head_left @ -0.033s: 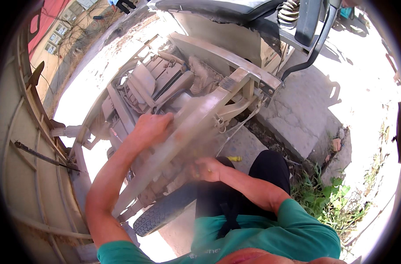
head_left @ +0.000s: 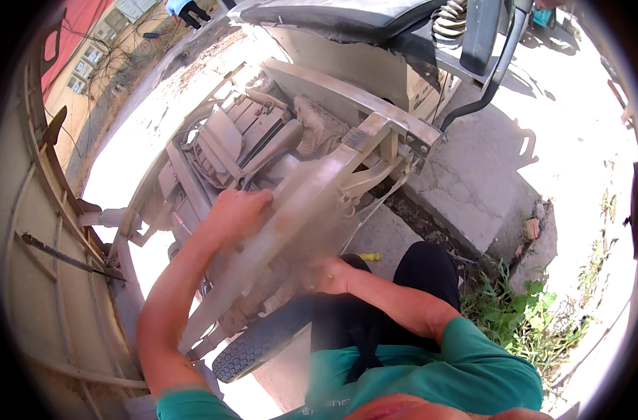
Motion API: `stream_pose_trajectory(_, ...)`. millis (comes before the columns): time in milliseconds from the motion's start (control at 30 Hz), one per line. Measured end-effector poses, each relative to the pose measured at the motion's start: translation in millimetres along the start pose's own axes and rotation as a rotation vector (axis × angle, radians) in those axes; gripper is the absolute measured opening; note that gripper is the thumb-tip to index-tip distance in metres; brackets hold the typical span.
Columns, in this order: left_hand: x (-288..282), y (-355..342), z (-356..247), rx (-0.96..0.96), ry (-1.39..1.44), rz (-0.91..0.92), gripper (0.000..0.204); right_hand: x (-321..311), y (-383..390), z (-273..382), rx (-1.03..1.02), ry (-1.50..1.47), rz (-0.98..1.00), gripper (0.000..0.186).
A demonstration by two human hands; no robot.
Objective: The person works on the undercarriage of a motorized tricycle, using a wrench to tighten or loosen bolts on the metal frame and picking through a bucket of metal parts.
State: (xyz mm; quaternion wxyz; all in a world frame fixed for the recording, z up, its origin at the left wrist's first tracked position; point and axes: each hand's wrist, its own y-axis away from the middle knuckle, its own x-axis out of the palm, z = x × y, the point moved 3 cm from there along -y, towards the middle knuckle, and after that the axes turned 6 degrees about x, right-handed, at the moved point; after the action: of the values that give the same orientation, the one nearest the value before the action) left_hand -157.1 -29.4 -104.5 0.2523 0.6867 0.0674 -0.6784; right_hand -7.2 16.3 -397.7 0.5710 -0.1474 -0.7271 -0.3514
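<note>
My left hand [head_left: 240,213] reaches over the dusty metal frame rail [head_left: 312,183] into the open body of a vehicle. Its fingers curl closed there; what they hold, if anything, is hidden. Below the same rail, my right hand [head_left: 324,275] is close to dirty mechanical parts [head_left: 252,302] beside my knee. A hazy smear covers its fingers and whatever they touch. Inside the frame, near my left hand, lie dust-covered panels [head_left: 221,133] and cables.
A yellow tool handle [head_left: 370,257] lies on the concrete by my knee. A black tyre [head_left: 259,343] sits below the frame. At left stands a raised ribbed panel [head_left: 42,280]. A coil spring [head_left: 448,22] is at the top; weeds [head_left: 525,311] grow at right. Someone stands far off [head_left: 188,10].
The view has shifted slightly, so the vehicle appears a little further left. My left hand stays over the rail, and my right hand stays below it with its fingers more blurred.
</note>
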Motion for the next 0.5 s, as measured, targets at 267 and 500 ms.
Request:
stream_pose_trajectory(267,21.3,12.1,0.9,-0.011,-0.128,-0.178,0.019,4.7,0.0,-5.8,0.026,0.143,-0.028,0.013)
stream_pose_trajectory(500,9.1,10.9,-15.9,0.005,0.055,-0.140,0.008,-11.1,-21.1,-8.6,0.010,0.065,-0.046,0.014)
